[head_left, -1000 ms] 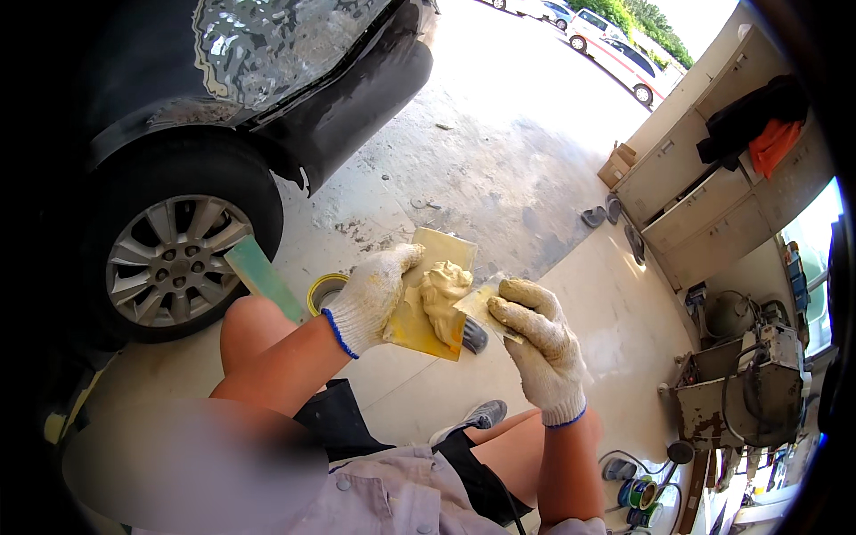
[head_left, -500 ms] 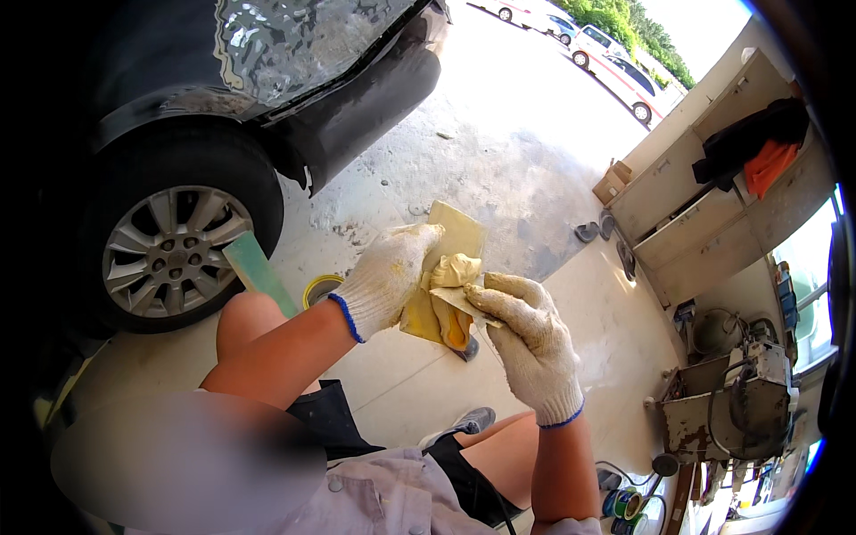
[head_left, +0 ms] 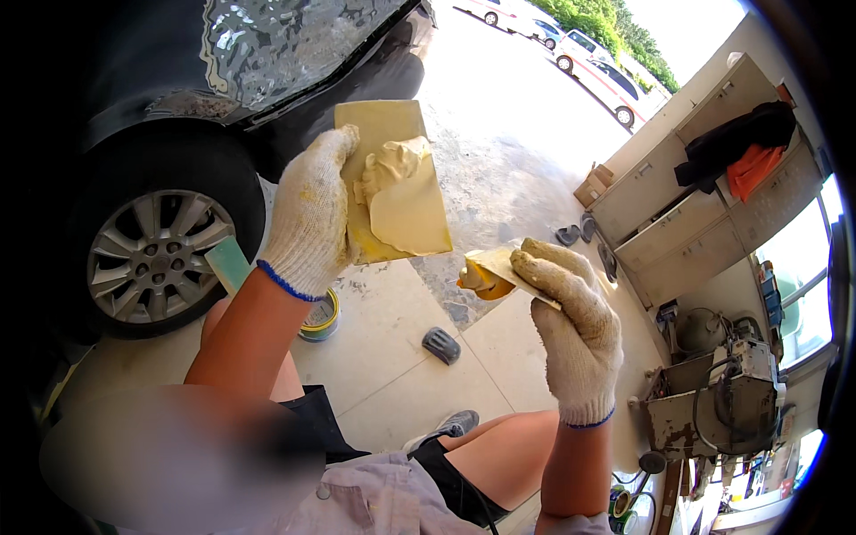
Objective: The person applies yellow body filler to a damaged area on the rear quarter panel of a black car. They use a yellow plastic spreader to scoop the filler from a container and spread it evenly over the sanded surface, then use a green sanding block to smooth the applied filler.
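Observation:
My gloved left hand [head_left: 303, 214] grips a pale yellow board [head_left: 374, 116] by its left side, raised near the car. A thick mound of cream putty [head_left: 392, 196] is spread on its face. My gloved right hand [head_left: 575, 343] is closed on a flat spreader [head_left: 498, 257], lower and to the right of the board and apart from it, with a lump of cream and yellow-orange putty [head_left: 481, 283] on the blade. Below my left hand are a round tin [head_left: 319, 328] and a green flat piece [head_left: 223, 265]. A dark grey block [head_left: 440, 346] lies on the floor between my hands.
A black car with a patched panel [head_left: 267, 49] and wheel [head_left: 160, 259] fills the left. Right are cabinets [head_left: 682, 223] with clothing, slippers [head_left: 566, 235], a worn metal machine [head_left: 704, 406] and cans [head_left: 620, 504]. My bent legs are below; parked cars [head_left: 606, 80] stand outside.
My left hand has lifted the board up and to the left. My right hand has drawn the spreader away from it to the right, with putty on the blade.

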Motion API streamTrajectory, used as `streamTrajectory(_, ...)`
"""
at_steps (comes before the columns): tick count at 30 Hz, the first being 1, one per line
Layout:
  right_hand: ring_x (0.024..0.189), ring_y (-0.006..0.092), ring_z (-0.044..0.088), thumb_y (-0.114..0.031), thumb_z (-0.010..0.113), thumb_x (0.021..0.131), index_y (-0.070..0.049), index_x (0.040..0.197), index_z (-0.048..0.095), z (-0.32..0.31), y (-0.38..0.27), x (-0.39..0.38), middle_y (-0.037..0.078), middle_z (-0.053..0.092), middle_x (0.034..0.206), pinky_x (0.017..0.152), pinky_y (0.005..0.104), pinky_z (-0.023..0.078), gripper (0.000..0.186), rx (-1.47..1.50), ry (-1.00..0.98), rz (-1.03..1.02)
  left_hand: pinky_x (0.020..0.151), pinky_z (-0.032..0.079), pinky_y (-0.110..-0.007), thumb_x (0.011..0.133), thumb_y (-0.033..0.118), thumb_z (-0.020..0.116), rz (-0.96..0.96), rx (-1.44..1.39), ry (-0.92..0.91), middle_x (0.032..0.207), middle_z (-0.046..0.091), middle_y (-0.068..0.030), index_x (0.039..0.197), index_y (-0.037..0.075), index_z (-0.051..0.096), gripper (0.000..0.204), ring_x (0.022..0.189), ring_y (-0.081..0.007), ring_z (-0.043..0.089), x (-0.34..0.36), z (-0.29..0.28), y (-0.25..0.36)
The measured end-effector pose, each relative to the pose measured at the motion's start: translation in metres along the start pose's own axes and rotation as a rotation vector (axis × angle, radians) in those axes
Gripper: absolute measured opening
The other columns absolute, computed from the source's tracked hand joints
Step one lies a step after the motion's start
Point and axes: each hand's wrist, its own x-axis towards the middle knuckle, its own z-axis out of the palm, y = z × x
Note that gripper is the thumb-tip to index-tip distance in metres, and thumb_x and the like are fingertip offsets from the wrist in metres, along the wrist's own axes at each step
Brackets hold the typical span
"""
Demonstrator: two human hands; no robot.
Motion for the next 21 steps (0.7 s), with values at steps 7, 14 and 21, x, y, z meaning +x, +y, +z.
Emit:
streamTrajectory(7,0.152,0.0371,0.051,-0.004,0.064,0.105,0.012,0.149,0.059,0.071,0.095,-0.025,0.024,0.057,0.159,0.132,0.0512,0.034,0.047,1.049,0.173,-0.041,0.098,0.067,-0.047,0.112,0.033,0.037,-0.367,-0.603,-0.088,0.137,0.066,-0.0205,0.149,0.002,0.054,0.051,0.118,-0.0325,0.074,-0.022,0.008,-0.138)
streamTrajectory(14,0.158,0.0363,0.045,0.011,0.061,0.091,-0.002,0.141,0.072,0.043,0.127,-0.046,0.021,0.058,0.162,0.129,0.0464,0.036,0.053,0.095,0.098,0.011,0.108,0.059,-0.053,0.114,0.038,0.032,-0.404,-0.599,-0.164,0.139,0.065,-0.0208,0.151,0.0,0.052,0.057,0.125,-0.0351,0.07,-0.018,-0.018,-0.131)
streamTrajectory(21,0.139,0.0477,0.059,0.006,0.078,0.076,-0.016,0.128,0.079,0.044,0.064,-0.041,0.02,0.066,0.144,0.115,0.0521,0.051,0.056,-0.149,-0.028,-0.286,0.103,0.063,-0.045,0.116,0.038,0.034,-0.355,-0.178,-0.171,0.134,0.067,-0.0179,0.151,0.0,0.053,0.055,0.119,-0.0283,0.073,-0.018,-0.024,-0.089)
